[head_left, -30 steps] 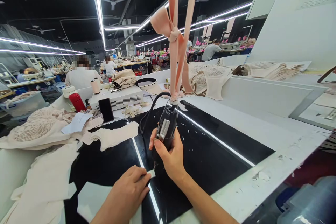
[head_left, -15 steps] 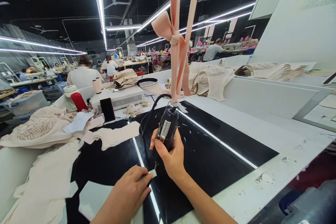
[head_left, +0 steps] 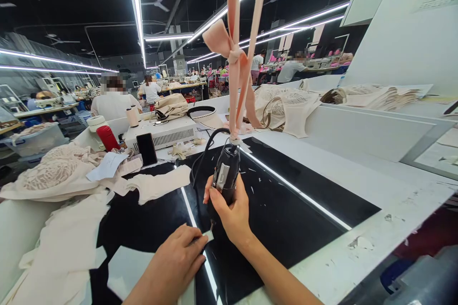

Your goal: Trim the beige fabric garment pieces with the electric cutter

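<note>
My right hand (head_left: 232,212) is wrapped around a black corded hand-held power tool (head_left: 226,171), which stands nearly upright, tip down. Pink fabric straps (head_left: 234,86), knotted together, run up from its top. Close to the tool's tip, my left hand (head_left: 181,250) has its fingers together on a small pale strip of fabric (head_left: 209,236). The strip's end sticks out past the fingertips; the rest is hidden under the hand. Beneath both hands lies a glossy black board (head_left: 286,214). A pale cut piece (head_left: 127,267) rests beside my left forearm.
Cream fabric pieces (head_left: 67,243) and lace garments (head_left: 53,171) pile up at left. A phone (head_left: 146,149) leans against a white vented box (head_left: 168,134); a red spool (head_left: 107,138) is nearby. A low white partition (head_left: 365,128) borders the right. People sit at machines beyond.
The top of the tool and its pink straps have shifted slightly left, with my right hand. My left hand and the fabric strip stay in place.
</note>
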Demonstrator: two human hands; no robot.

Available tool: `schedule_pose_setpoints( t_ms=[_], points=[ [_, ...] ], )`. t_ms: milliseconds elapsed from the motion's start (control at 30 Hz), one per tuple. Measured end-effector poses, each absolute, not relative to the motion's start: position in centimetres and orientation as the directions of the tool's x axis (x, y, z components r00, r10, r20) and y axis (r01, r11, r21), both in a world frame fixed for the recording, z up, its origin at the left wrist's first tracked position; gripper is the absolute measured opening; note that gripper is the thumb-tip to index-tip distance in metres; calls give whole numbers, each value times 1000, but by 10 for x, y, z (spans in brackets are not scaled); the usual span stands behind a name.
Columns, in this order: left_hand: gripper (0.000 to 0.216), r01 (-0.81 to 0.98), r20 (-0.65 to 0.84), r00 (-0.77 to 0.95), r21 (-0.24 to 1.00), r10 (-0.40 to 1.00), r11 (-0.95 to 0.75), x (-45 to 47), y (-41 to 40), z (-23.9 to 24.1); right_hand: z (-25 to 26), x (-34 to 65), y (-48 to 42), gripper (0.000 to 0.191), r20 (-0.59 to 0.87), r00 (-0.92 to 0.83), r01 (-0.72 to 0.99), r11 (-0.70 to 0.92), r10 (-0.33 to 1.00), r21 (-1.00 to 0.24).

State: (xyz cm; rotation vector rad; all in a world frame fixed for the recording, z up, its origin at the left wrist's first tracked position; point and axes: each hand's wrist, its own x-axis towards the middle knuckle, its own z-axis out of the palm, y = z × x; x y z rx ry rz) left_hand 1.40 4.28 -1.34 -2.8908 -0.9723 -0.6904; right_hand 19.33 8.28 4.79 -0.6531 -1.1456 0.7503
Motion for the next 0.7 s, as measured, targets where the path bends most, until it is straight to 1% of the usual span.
schedule_pose_setpoints(
  t_ms=[267,433,567,700],
  points=[
    [43,593,389,705,135,593,-794,15,43,-13,49,195,75,21,544,247,-232,594,802,-770],
    [42,594,383,704,143,598,-791,15,43,-12,47,196,72,20,554,218,-236,594,804,-769],
    [38,580,403,706,145,583,-802,14,44,-16,45,196,71,18,555,210,-192,590,805,-784],
    [36,573,390,709,169,588,-802,13,47,-20,43,197,70,20,545,187,-194,575,817,-795]
  ],
)
